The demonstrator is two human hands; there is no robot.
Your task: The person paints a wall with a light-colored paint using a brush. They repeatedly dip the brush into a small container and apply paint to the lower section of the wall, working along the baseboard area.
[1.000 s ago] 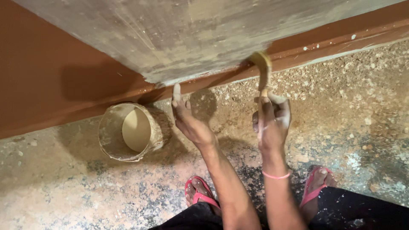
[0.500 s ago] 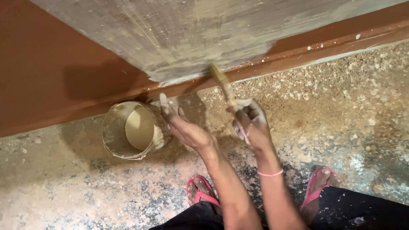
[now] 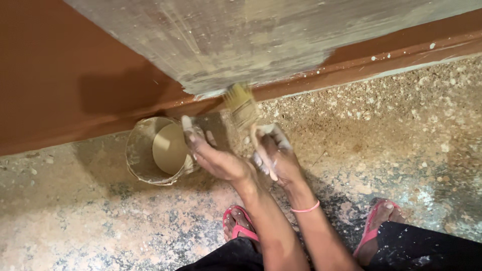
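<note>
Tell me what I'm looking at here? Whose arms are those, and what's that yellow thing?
The picture comes from a camera worn on a person's head, looking down, so the arms are the person's own. The right hand holds a brush with pale wet bristles, pointing at the bottom of a wall smeared grey above a brown strip. The left hand reaches toward a bucket of creamy paint, its fingers at the rim. The bucket stands on a speckled floor. Below are two feet in pink sandals.
</note>
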